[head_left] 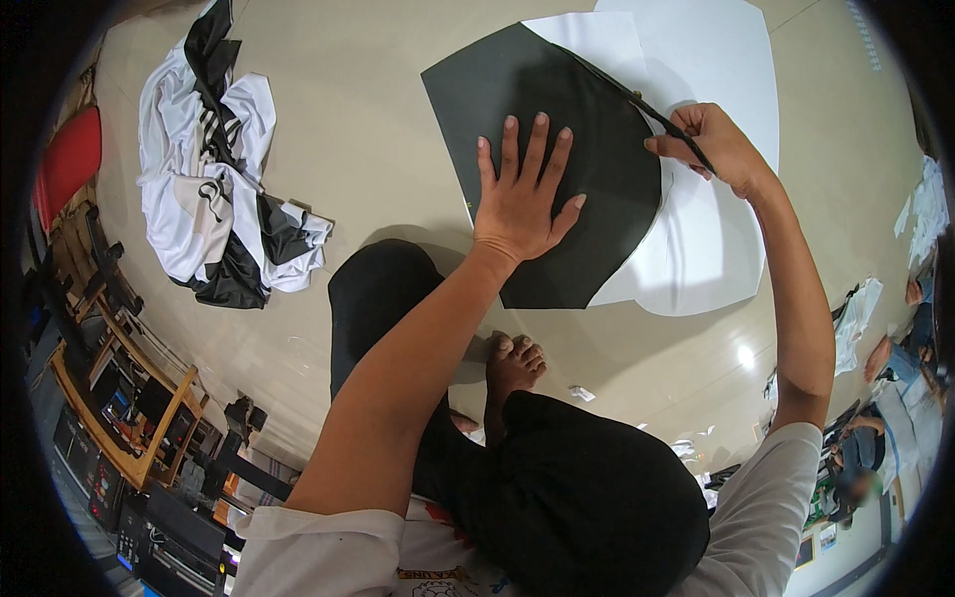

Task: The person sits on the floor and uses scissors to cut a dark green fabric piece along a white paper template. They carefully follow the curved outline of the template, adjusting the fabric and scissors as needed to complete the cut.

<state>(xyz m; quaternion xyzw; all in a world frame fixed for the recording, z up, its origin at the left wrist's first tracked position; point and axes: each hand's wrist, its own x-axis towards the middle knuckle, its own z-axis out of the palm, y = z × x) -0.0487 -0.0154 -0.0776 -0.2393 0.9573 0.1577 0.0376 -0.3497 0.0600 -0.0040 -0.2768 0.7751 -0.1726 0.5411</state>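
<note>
A dark grey, curved-edged sheet [597, 214] lies on top of white sheets [711, 244] on the floor; I cannot tell if they are cloth or paper. My left hand [522, 194] is spread flat on the dark sheet, fingers apart, holding nothing. At the sheet's right-hand curved edge, my right hand [711, 144] is closed round the dark handles of long scissors [647, 104]. Their blades point to the upper left along that edge. How far the blades are apart cannot be made out.
Crumpled white and black garments [214, 189] lie on the tiled floor at the left. A red chair [70, 164] and wooden-framed equipment [129, 398] stand at the left rim. My bare foot [512, 368] is close below the sheets. Other people sit at the far right rim.
</note>
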